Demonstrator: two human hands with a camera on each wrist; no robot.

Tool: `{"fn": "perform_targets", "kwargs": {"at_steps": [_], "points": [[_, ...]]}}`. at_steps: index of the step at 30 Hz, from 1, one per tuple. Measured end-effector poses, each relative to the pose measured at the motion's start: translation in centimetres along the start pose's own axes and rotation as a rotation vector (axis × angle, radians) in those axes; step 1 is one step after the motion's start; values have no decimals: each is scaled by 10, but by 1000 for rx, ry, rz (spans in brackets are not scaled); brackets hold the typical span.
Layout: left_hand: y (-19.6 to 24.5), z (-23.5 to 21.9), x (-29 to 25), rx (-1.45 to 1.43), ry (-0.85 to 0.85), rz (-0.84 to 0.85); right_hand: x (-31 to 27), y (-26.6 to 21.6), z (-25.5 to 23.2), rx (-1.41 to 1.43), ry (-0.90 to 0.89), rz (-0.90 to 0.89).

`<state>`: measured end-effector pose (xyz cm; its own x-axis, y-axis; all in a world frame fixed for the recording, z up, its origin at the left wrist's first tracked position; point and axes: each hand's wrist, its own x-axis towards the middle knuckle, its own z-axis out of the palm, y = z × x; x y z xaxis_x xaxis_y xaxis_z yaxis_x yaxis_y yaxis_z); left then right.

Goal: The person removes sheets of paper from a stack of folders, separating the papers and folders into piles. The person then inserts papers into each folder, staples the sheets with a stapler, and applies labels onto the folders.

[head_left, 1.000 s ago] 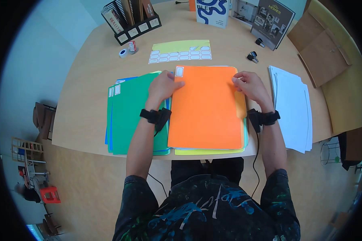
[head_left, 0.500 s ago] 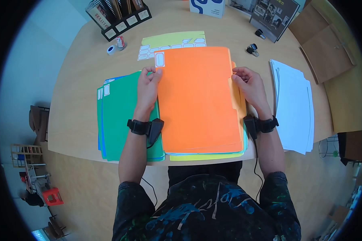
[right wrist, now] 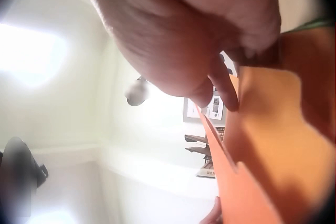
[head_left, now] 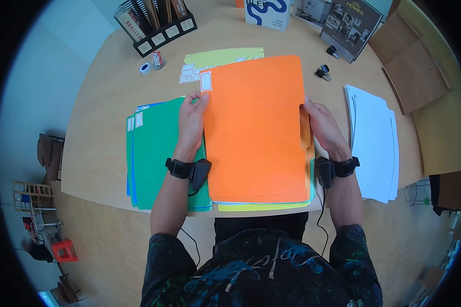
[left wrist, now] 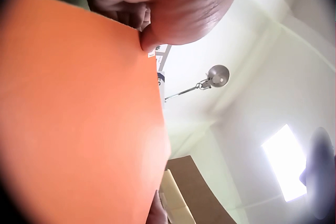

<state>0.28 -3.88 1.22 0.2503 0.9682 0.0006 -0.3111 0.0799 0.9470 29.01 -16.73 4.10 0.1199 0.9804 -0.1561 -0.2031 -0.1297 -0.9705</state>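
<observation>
An orange file folder (head_left: pixel 256 133) with a white label (head_left: pixel 206 81) at its upper left corner is held up at a tilt in front of me. My left hand (head_left: pixel 190 125) pinches its left edge just below the label, the thumb on the front. On the opposite side my right hand (head_left: pixel 326 128) grips the right edge between thumb and fingers, as the right wrist view shows. A lighter orange folder (right wrist: pixel 268 108) lies behind it. Beneath are more folders, with a yellow one (head_left: pixel 264 207) sticking out at the bottom. Green folders (head_left: pixel 161 158) with labels are stacked on the left, partly behind my left wrist.
White sheets (head_left: pixel 371 148) lie at the right. Beyond the folders are a label sheet (head_left: pixel 225 55), a tape roll (head_left: pixel 145 68), a small red-and-white item (head_left: pixel 158 60) and black binder clips (head_left: pixel 322 72). A black file rack (head_left: pixel 166 35) and books (head_left: pixel 351 29) stand at the back.
The orange folder has shifted left and been lifted, its top rising over the label sheet. Both hands stay at its sides; the right has come in against its edge.
</observation>
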Motion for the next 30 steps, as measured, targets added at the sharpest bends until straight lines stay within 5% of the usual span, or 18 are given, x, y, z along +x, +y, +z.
{"fn": "perform_targets", "kwargs": {"at_steps": [7, 10, 19, 25, 30], "points": [[1, -4, 1, 92, 19, 47, 1, 1, -2, 141, -25, -52], [2, -1, -1, 87, 32, 41, 9, 17, -8, -150, -72, -142], [6, 4, 3, 20, 17, 111, 3, 14, 10, -150, 166, -120], [70, 18, -17, 19, -19, 186, -34, -35, -5, -120, 278, -344], [146, -21, -35, 17, 77, 305, -84, -83, -89, -238, 464, -519]]}}
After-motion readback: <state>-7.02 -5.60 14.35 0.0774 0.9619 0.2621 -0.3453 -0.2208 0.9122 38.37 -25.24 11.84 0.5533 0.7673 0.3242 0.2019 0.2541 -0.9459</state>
